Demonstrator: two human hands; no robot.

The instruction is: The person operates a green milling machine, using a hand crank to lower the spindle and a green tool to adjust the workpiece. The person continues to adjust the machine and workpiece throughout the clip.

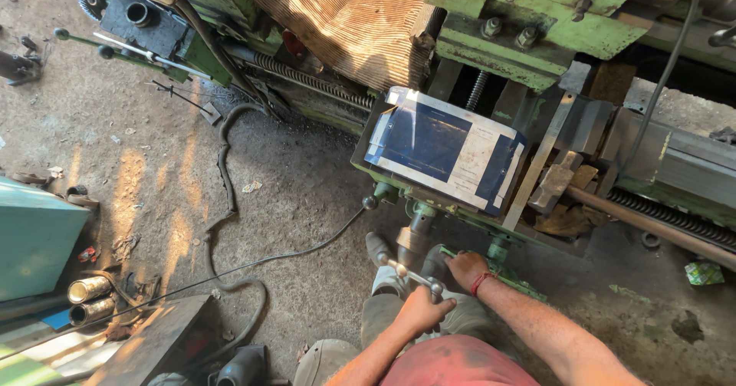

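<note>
left hand (420, 307) closed on metal crank handle (410, 273) | right hand (465, 267) gripping green lever (502, 275) | green lathe (529, 18) above | hose (225, 179) on floor

Left hand (420, 309) wraps the metal crank handle (410, 273); the palm hides whatever its fingers close on, so the grip itself can't be read. Right hand (468, 267) sits at two o'clock of it, fingertips tucked behind a green lever (502, 275), contact unclear. Both forearms run off the bottom edge, the elbows out of sight. The green lathe (537, 26) is cut by the top and right edges. The blue-and-white chart plate (443, 150) is too small to read. The teal cabinet (34, 236) at nine o'clock is clipped by the left edge. The black hose (226, 164) vanishes under clutter at seven o'clock.
</note>
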